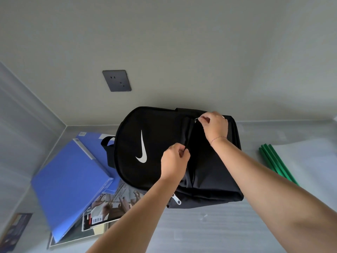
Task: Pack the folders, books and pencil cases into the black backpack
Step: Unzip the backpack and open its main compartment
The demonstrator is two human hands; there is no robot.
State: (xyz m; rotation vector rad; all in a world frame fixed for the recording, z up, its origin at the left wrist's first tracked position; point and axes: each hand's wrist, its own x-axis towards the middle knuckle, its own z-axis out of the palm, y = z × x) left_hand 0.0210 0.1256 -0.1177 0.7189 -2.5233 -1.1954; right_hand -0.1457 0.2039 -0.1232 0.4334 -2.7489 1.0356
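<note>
The black backpack (145, 132) with a white swoosh lies on the grey table against the wall. My left hand (174, 161) pinches the fabric edge beside its main opening, near the middle. My right hand (215, 127) pinches a silver zipper pull (196, 119) at the far end of that opening. Left of the bag lean two blue folders (71, 181), overlapping. Under them lie books (111, 207) with printed covers. No pencil case is visible.
A second zipper pull (177, 199) hangs at the bag's near edge. Green rods or strips (275, 161) lie on a white sheet at the right. A dark booklet (13, 230) sits at the far left. A wall socket (116, 80) is above the bag.
</note>
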